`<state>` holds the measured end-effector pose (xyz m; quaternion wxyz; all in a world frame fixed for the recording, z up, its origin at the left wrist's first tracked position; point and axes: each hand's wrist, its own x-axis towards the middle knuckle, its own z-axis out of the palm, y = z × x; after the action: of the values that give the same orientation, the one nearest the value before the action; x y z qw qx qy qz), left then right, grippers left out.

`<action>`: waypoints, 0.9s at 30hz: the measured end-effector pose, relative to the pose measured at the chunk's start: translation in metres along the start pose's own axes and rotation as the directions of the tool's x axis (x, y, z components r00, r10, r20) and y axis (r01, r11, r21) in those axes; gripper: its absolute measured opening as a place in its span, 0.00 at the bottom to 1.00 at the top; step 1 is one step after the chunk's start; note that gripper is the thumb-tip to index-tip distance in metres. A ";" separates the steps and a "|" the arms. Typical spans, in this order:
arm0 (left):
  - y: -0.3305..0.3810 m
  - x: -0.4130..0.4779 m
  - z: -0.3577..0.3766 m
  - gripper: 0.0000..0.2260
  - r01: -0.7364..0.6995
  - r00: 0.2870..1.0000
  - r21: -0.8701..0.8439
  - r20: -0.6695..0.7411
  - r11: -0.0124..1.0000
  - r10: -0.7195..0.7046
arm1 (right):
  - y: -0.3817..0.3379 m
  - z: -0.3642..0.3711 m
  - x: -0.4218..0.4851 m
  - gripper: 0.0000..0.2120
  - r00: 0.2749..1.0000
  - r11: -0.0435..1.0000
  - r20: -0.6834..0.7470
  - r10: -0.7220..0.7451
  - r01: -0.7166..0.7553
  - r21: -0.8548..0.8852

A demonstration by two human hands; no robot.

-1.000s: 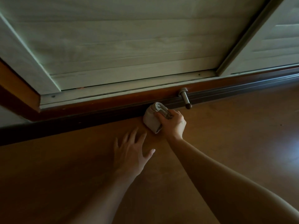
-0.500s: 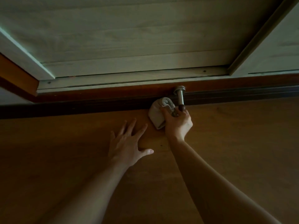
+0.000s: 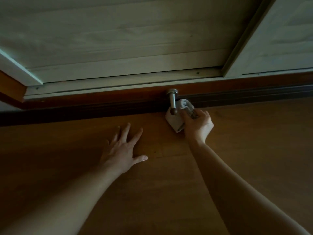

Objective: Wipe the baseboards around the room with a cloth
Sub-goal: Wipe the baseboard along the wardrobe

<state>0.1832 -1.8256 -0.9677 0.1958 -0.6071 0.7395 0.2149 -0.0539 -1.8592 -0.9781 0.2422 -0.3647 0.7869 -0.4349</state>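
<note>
Low light; view down at the wall foot.

Noted for right hand: fingers curled round a folded pale cloth, thumb on its near face, grasping it. Cloth pressed against the dark baseboard at the joint with the wooden floor, lower edge down on the floor. Cloth tucked behind and just right of a metal door stopper; dark rubber tip of the stopper overlapping the cloth's upper left part in this view. Contact between cloth and stopper shaft not certain. Stopper fixed to the reddish-brown strip above the baseboard, projecting out toward the camera.

Noted for left hand: flat on the floor, palm down, fingers straight and spread, thumb out to the right, holding nothing. Left of the right hand and nearer the camera, apart from the baseboard and from the cloth.

Both forearms bare, entering from the bottom edge.

Above the reddish strip: pale rail with small screws, then a pale wood-grain door panel; second panel at upper right, past a slanted frame edge. Orange-brown trim at far left.

Baseboard running across the whole frame, darker than the floor. Surface condition not legible in this light.
</note>
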 end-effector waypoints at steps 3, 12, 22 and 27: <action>0.012 0.000 0.008 0.38 -0.061 0.987 -0.045 -0.150 0.997 0.054 | 0.010 -0.021 0.013 0.11 0.996 0.999 -0.077 0.053 -0.053 0.003; 0.033 0.017 0.058 0.26 -0.155 0.864 -0.020 -0.488 0.988 0.126 | 0.010 -0.005 0.011 0.13 0.978 0.975 0.026 -0.209 0.210 -0.068; 0.032 0.016 0.057 0.25 -0.179 0.848 -0.028 -0.512 0.984 0.139 | 0.003 -0.027 0.036 0.16 0.959 0.944 0.257 -0.117 0.188 -0.271; 0.032 0.012 0.049 0.25 -0.187 0.870 -0.068 -0.474 0.980 0.133 | -0.030 -0.055 0.031 0.08 0.941 0.951 0.337 0.042 0.066 -0.302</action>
<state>0.1508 -1.8024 -1.0120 -0.0408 -0.5875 0.7994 0.1191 -0.1000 -1.8663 -0.9264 0.3114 -0.4724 0.7892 -0.2387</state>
